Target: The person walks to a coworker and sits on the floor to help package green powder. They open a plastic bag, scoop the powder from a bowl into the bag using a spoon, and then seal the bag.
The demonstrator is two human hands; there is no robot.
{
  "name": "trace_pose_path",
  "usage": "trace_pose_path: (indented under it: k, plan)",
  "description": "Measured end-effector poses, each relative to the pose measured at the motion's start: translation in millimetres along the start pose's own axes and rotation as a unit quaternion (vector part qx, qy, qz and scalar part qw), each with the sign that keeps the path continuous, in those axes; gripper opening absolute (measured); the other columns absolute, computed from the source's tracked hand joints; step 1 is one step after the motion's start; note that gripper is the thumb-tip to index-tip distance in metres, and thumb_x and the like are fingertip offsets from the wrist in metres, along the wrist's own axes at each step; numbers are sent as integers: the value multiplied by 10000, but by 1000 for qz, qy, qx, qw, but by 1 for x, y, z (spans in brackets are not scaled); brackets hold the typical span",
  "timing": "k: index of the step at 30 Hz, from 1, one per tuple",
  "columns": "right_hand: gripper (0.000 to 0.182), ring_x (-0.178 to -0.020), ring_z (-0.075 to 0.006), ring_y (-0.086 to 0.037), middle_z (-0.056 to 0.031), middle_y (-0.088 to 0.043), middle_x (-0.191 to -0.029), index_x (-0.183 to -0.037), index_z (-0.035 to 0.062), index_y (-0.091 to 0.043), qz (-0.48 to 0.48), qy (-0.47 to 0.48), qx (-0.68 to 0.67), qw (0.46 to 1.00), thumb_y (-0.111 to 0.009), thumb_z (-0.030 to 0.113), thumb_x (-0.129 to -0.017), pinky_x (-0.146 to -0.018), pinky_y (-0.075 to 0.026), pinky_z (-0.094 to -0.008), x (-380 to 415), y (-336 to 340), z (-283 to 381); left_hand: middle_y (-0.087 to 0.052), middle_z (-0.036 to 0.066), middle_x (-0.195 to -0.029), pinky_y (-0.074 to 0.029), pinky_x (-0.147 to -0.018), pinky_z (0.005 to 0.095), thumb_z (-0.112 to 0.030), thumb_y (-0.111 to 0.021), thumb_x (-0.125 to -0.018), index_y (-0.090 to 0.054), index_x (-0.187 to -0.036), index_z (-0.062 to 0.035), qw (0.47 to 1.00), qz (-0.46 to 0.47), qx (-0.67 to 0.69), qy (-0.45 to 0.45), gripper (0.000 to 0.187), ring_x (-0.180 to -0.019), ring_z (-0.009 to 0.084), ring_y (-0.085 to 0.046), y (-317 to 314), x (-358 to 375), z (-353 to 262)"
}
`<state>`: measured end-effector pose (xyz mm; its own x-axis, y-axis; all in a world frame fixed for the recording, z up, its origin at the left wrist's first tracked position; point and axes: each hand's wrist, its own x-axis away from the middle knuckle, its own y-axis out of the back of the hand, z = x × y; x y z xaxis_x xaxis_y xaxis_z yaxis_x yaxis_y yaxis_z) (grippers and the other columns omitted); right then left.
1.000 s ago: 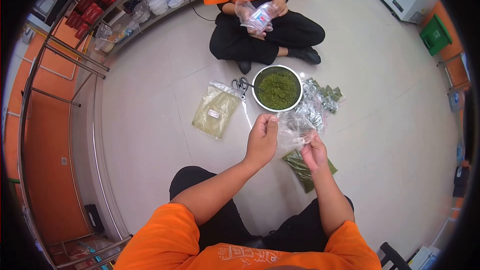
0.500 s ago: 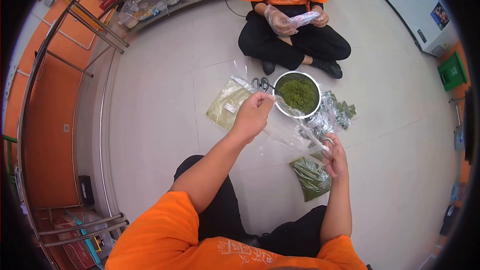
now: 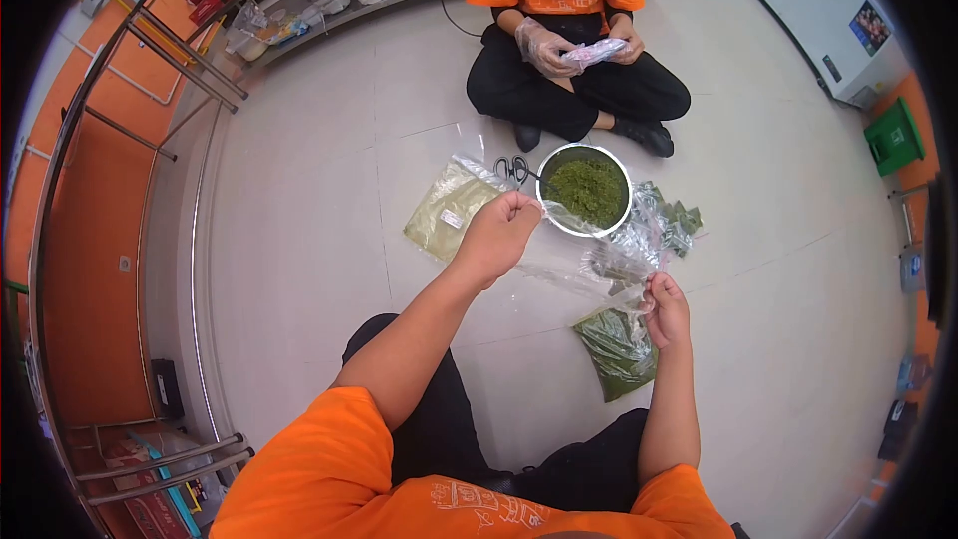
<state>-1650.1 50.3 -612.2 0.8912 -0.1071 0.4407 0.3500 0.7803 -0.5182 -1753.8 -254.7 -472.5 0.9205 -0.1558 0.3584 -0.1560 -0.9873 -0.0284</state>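
A clear plastic bag (image 3: 574, 258) is stretched between my two hands above the floor. My left hand (image 3: 499, 235) pinches one end of it, close to the near rim of the bowl. My right hand (image 3: 667, 309) is closed on the other end, lower and to the right. Behind the bag stands a round bowl (image 3: 628, 202) with a chopped green mass (image 3: 586, 190) in it. A filled bag of green stuff (image 3: 617, 354) lies just below my right hand. Left of my left hand a flat bag with a pale label (image 3: 439, 215) rests on the floor.
Black-handled scissors (image 3: 512, 171) lie beside the bowl. Small green packets (image 3: 679, 220) are heaped to its right. Across from me sits a person (image 3: 574, 70), a gloved hand (image 3: 546, 48) on a wrapped bundle (image 3: 595, 53). A metal rack (image 3: 130, 120) stands left, a white chest (image 3: 798, 0) at the upper right.
My right hand has changed its hold at the bag's end, with the fingers now pinched together. The bag hangs more spread out. The whole view has shifted slightly.
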Motion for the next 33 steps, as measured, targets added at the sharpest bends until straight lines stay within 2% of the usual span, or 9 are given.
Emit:
trace_pose_path:
  k: [11,15,18,21,24,26,29,32,33]
  plan:
    - [93,-609,-80,-454,-11,-565,-826,-1019,97,-546,-141,-5,-26,990,-538,190,-1021,-526,-393,-222,-11,12,-5,-482,-57,-703,-333,-457,219,-245,-640,-931,-613,-968,-62,996,82,-21,16,188,-532,26,-395,-6,4,6]
    - [112,-567,-75,-417,-1,-542,-778,-1012,114,-530,-123,-4,-24,992,-498,217,-1039,-512,-365,-223,-8,8,-4,-589,-14,-777,-438,-545,241,-303,-754,-847,-637,-1020,-41,973,117,-199,-7,335,-609,73,-515,-2,15,-10]
    - [128,-540,-70,-382,6,-517,-742,-1010,123,-525,-109,-4,-48,993,-475,234,-1048,-503,-343,-222,-8,8,-2,-674,52,-873,-517,-702,314,-333,-803,-789,-662,-1049,-28,934,131,-314,-113,425,-781,165,-634,3,9,7]
    - [144,-529,-65,-358,17,-490,-713,-1015,128,-524,-75,-8,-83,994,-459,251,-1053,-493,-320,-221,-8,6,1,-705,116,-927,-514,-833,363,-326,-785,-798,-693,-1041,-30,915,171,-354,-87,394,-924,248,-663,8,7,9]
    - [178,-523,-60,-347,32,-471,-695,-1016,123,-524,-15,-22,-114,993,-456,284,-1054,-484,-299,-221,-3,11,0,-703,154,-962,-514,-820,368,-302,-751,-816,-709,-1003,-45,901,148,-395,-99,320,-935,283,-669,8,2,17]
    - [213,-514,-58,-338,41,-459,-684,-1022,114,-527,39,-26,-124,991,-458,314,-1052,-478,-288,-221,-3,11,1,-701,170,-964,-513,-815,371,-276,-720,-837,-710,-998,-44,888,100,-421,-158,282,-921,305,-669,9,-5,12]
    - [235,-499,-57,-316,58,-420,-666,-1045,97,-546,68,-45,-99,992,-564,328,-1008,-479,-282,-219,11,-8,10,-702,179,-949,-513,-804,380,-248,-688,-860,-706,-997,-39,894,49,-406,-182,251,-901,330,-670,5,3,17]
    - [244,-513,-40,-325,79,-401,-667,-1078,84,-565,139,-2,-18,990,-685,248,-941,-495,-292,-210,12,-11,5,-704,176,-900,-517,-783,377,-243,-672,-877,-696,-996,-25,903,9,-384,-191,249,-842,335,-675,2,6,9]
    - [295,-560,-19,-361,92,-429,-699,-1090,72,-568,108,-13,40,993,-755,133,-870,-519,-308,-199,16,-16,9,-705,176,-897,-517,-775,376,-247,-672,-877,-695,-998,-24,904,-1,-383,-192,254,-826,330,-675,1,6,9]
